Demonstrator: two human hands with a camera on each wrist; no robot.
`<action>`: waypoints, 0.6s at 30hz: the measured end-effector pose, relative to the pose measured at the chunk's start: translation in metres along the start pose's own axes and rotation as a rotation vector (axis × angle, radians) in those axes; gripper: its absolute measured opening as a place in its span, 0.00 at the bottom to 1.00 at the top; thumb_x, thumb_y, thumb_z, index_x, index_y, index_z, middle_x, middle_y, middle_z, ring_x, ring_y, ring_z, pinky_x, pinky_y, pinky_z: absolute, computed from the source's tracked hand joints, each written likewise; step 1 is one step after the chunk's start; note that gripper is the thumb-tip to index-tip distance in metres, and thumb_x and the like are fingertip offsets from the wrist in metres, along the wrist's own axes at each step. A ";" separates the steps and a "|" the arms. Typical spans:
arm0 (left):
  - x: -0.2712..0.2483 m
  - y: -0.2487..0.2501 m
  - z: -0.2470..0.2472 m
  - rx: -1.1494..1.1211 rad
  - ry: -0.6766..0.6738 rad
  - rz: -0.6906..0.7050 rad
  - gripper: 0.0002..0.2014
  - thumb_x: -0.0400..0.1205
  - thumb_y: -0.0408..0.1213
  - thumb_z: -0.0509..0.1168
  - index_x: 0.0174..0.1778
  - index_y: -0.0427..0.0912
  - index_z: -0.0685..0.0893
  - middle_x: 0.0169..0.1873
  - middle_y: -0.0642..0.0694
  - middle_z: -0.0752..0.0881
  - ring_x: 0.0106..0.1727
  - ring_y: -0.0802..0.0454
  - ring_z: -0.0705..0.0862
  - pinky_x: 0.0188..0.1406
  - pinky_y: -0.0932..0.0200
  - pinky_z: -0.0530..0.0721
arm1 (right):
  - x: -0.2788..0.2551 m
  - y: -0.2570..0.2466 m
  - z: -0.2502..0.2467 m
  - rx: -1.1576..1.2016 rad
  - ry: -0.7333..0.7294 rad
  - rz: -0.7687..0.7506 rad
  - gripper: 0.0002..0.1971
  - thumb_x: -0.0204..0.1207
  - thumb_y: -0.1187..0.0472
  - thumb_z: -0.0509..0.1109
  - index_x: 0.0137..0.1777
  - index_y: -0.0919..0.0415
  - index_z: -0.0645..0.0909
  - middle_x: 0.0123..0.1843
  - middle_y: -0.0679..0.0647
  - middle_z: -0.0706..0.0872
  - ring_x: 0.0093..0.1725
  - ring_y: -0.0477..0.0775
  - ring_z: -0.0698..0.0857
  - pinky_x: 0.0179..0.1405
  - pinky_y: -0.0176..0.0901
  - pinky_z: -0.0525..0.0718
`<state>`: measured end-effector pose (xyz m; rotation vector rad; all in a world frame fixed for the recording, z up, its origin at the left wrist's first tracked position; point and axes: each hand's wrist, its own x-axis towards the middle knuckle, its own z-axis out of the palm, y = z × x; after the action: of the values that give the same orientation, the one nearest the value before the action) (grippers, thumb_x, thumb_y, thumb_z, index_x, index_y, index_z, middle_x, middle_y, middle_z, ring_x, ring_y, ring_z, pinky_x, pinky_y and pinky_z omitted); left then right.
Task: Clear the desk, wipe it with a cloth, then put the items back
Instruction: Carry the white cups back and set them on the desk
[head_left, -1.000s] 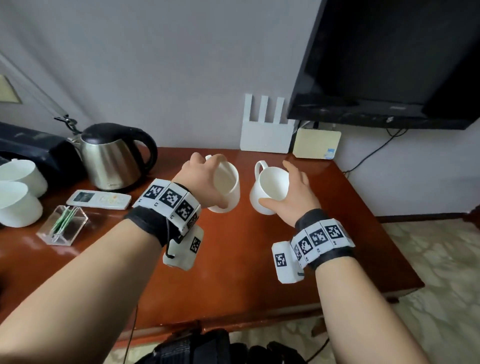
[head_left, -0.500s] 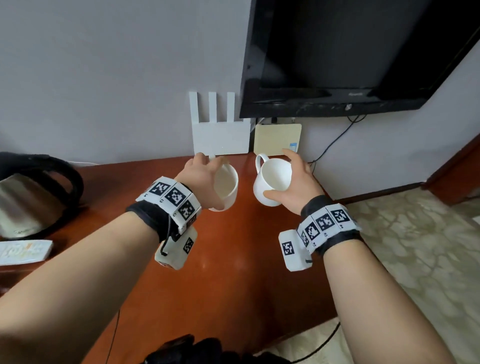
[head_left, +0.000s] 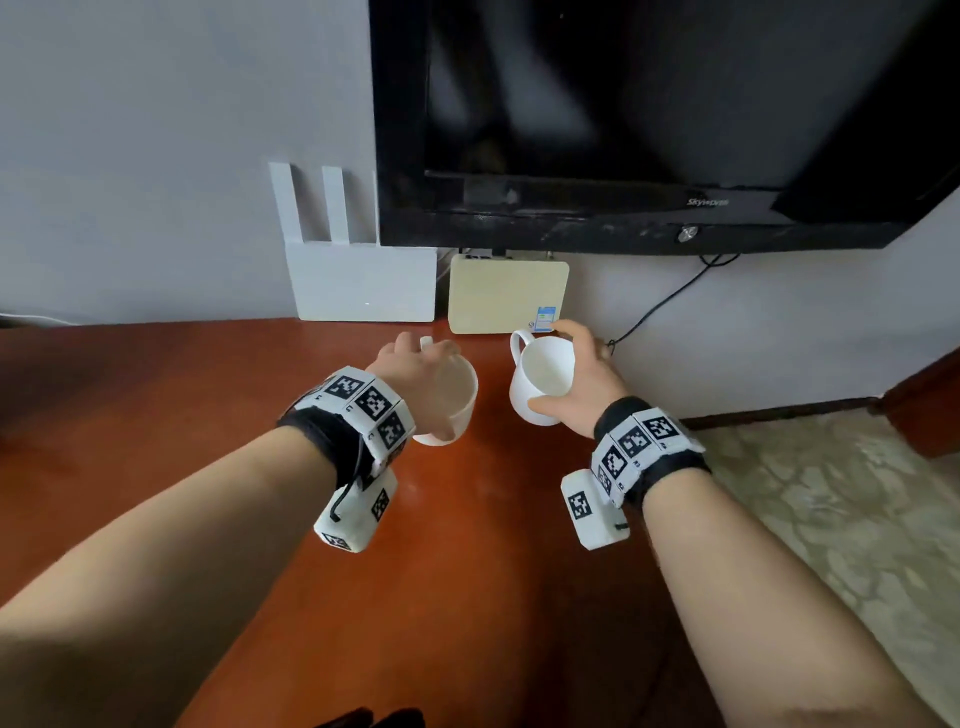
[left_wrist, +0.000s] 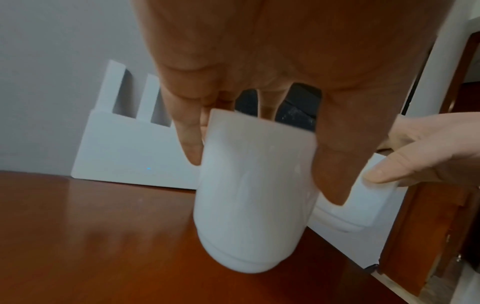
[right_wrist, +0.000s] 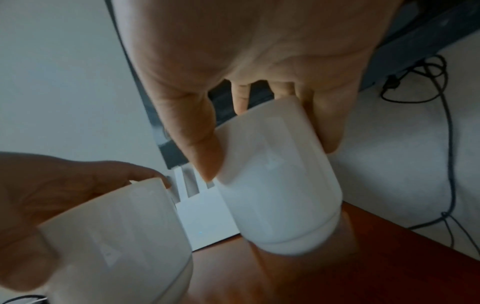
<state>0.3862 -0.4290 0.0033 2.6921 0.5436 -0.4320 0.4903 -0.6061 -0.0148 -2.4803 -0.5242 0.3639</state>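
Two white mugs are held above the red-brown desk (head_left: 156, 415) near its back right corner. My left hand (head_left: 415, 369) grips the left mug (head_left: 452, 400) from above by its rim; in the left wrist view fingers and thumb clamp that left mug (left_wrist: 254, 201), which hangs just off the wood. My right hand (head_left: 582, 379) grips the right mug (head_left: 540, 379) round its side, handle pointing left; the right wrist view shows the thumb and fingers on this right mug (right_wrist: 280, 185), tilted, with the left mug (right_wrist: 116, 246) beside it.
A white router (head_left: 358, 275) with upright antennas and a cream box (head_left: 506, 296) lean on the wall at the desk's back edge. A black TV (head_left: 649, 119) hangs above them, cables trailing right. The desk's right edge drops to a patterned floor (head_left: 831, 519).
Both hands have carried the mugs to the right and toward the wall, near the router and cream box. The kettle, remote and other cups have left the view.
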 end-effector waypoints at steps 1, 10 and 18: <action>0.010 0.007 0.003 -0.002 -0.005 -0.007 0.46 0.68 0.47 0.77 0.78 0.58 0.58 0.69 0.42 0.65 0.73 0.42 0.66 0.66 0.44 0.75 | 0.011 0.008 -0.002 0.009 -0.010 0.004 0.45 0.63 0.62 0.79 0.76 0.44 0.57 0.73 0.57 0.65 0.70 0.59 0.72 0.68 0.49 0.75; 0.087 0.048 0.033 -0.047 -0.056 -0.088 0.46 0.69 0.49 0.76 0.79 0.58 0.54 0.72 0.44 0.62 0.75 0.44 0.63 0.65 0.47 0.75 | 0.091 0.047 -0.001 -0.019 -0.127 0.030 0.45 0.65 0.61 0.78 0.77 0.44 0.55 0.72 0.56 0.65 0.69 0.61 0.72 0.66 0.51 0.76; 0.128 0.063 0.035 -0.098 -0.001 -0.110 0.48 0.69 0.50 0.76 0.78 0.48 0.54 0.70 0.43 0.65 0.72 0.45 0.67 0.67 0.50 0.74 | 0.127 0.062 0.006 0.024 -0.147 0.016 0.44 0.66 0.59 0.78 0.78 0.47 0.55 0.74 0.57 0.64 0.71 0.60 0.70 0.67 0.50 0.74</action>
<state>0.5175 -0.4579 -0.0557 2.5767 0.6962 -0.4250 0.6186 -0.5942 -0.0743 -2.4477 -0.5564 0.5584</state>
